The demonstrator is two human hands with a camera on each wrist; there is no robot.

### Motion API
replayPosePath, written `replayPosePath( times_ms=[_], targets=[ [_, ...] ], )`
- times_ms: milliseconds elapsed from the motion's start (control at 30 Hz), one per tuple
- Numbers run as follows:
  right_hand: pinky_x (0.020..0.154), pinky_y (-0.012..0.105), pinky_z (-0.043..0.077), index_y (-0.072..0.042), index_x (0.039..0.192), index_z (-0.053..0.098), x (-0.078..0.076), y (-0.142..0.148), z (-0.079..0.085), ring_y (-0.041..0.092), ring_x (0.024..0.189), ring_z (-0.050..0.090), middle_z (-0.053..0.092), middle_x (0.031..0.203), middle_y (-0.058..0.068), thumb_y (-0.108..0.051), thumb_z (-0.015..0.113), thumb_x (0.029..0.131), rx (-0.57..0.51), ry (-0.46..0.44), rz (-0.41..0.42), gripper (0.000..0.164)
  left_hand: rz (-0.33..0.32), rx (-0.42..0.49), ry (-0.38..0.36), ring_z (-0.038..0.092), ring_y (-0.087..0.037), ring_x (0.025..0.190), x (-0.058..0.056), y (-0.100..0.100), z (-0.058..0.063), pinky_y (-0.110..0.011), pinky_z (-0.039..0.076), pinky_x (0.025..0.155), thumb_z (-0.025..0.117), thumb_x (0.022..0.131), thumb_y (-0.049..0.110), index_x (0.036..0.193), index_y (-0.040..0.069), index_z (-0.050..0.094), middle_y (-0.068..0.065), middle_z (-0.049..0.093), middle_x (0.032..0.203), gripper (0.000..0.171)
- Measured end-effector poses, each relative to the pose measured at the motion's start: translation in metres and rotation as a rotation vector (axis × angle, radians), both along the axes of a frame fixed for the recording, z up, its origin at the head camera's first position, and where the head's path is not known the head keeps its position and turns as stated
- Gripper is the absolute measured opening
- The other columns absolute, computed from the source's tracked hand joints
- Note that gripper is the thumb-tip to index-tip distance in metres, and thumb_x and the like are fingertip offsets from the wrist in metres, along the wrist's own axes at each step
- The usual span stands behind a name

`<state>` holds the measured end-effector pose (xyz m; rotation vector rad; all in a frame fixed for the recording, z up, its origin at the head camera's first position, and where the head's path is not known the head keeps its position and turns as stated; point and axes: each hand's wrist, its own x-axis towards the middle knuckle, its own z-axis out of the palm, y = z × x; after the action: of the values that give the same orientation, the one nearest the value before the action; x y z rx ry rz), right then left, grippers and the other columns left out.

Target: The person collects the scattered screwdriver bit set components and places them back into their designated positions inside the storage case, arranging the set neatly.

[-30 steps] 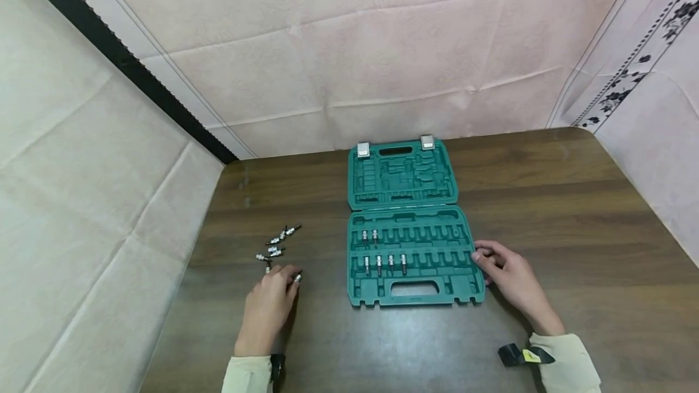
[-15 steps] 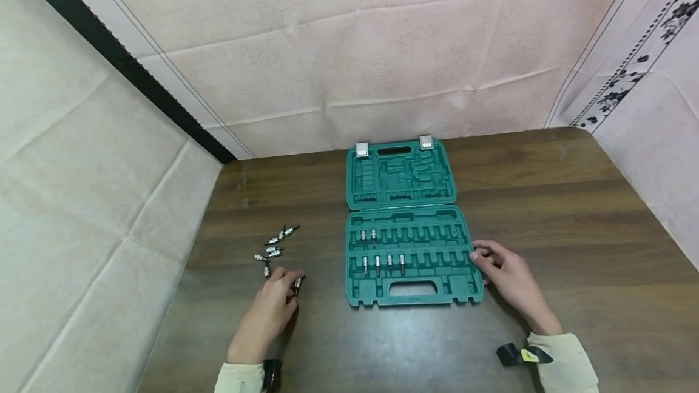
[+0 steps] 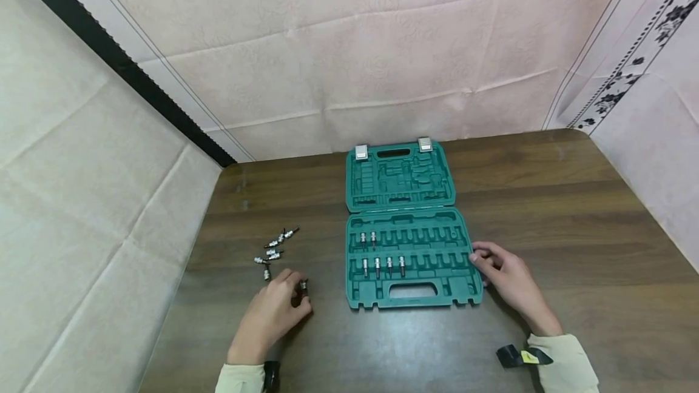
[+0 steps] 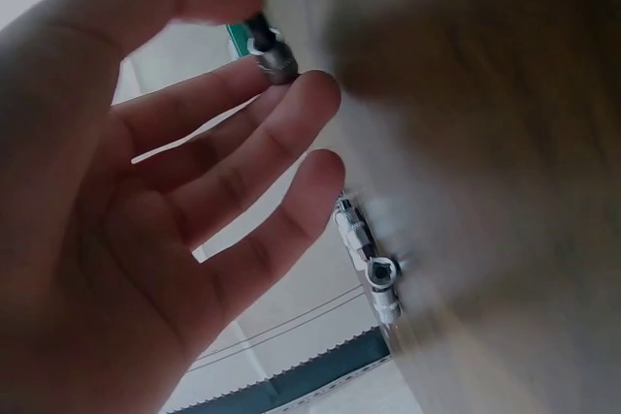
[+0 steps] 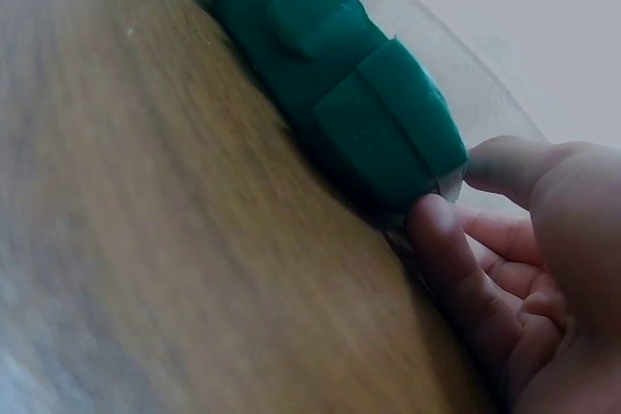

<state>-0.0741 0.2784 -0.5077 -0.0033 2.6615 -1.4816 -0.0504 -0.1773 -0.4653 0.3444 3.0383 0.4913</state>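
My left hand [image 3: 273, 314] is over the left part of the table, holding a bit socket [image 4: 275, 57] between thumb and fingertips. This socket has a silver drive end and a dark bit, whose end meets the thumb in the left wrist view. Several similar bit sockets [image 3: 274, 253] lie loose just beyond that hand. A green tool case [image 3: 406, 296] lies unfolded in the middle, with several bit sockets [image 3: 377, 267] standing in slots on its left side. My right hand [image 3: 510, 278] grips the case's right edge, thumb on top and fingers at the side and below.
The case lid [image 3: 401, 184], with two metal latches, lies back toward the far table edge. Cloth-covered walls [image 3: 382, 65] rise behind and beside the wooden table [image 3: 573, 217]. A black strap [image 3: 521, 356] is at the right wrist.
The left hand has shifted slightly right and its thumb has spread from the index finger, with the bit socket turned between them. The right hand stays on the case.
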Motion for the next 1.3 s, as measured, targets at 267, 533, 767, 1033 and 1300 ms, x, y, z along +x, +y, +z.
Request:
replayPosePath(
  times_ms=[267,533,767,1033,1300],
  targets=[
    [0.067,0.027,0.057,0.0,0.14,0.061,0.001,0.0,0.0,0.011,0.079,0.063,0.068,0.112,0.014,-0.032,0.061,0.109,0.007,-0.003,-0.008,0.045,-0.01,-0.004,0.1,0.051,-0.007,0.064,-0.002,0.009,0.002,-0.029,0.046,0.054,0.081,0.081,0.019,0.111,0.014,0.075,0.002,0.065,0.099,0.031],
    [0.066,0.027,0.057,0.001,0.14,0.061,0.001,0.0,-0.001,0.01,0.079,0.063,0.069,0.113,0.014,-0.032,0.061,0.109,0.001,0.006,-0.007,0.044,-0.008,-0.014,0.1,0.043,-0.007,0.056,-0.006,0.02,0.007,-0.025,0.039,0.048,0.078,0.084,0.024,0.113,0.015,0.075,0.001,0.066,0.103,0.031],
    [0.066,0.027,0.058,0.001,0.14,0.061,0.0,0.0,-0.001,0.011,0.079,0.063,0.068,0.113,0.015,-0.032,0.06,0.11,0.005,0.005,-0.007,0.044,-0.01,-0.014,0.135,0.044,-0.009,0.054,-0.011,0.031,0.01,-0.025,0.038,0.046,0.074,0.085,0.023,0.117,0.012,0.074,-0.003,0.067,0.11,0.034],
    [0.066,0.027,0.058,0.001,0.14,0.061,0.0,0.0,0.001,0.01,0.079,0.063,0.068,0.113,0.015,-0.031,0.06,0.11,0.002,0.007,-0.006,0.044,-0.027,-0.003,0.141,0.041,-0.008,0.054,-0.016,0.046,0.016,-0.024,0.035,0.044,0.075,0.086,0.028,0.119,0.013,0.074,-0.002,0.067,0.111,0.036],
    [0.066,0.027,0.058,0.001,0.14,0.061,0.0,0.0,0.0,0.01,0.08,0.063,0.068,0.113,0.015,-0.03,0.06,0.11,0.0,0.011,0.0,0.044,-0.061,0.004,0.159,0.044,-0.007,0.058,-0.02,0.057,0.019,-0.022,0.036,0.046,0.076,0.086,0.029,0.118,0.016,0.073,0.001,0.065,0.109,0.035]
  ],
)
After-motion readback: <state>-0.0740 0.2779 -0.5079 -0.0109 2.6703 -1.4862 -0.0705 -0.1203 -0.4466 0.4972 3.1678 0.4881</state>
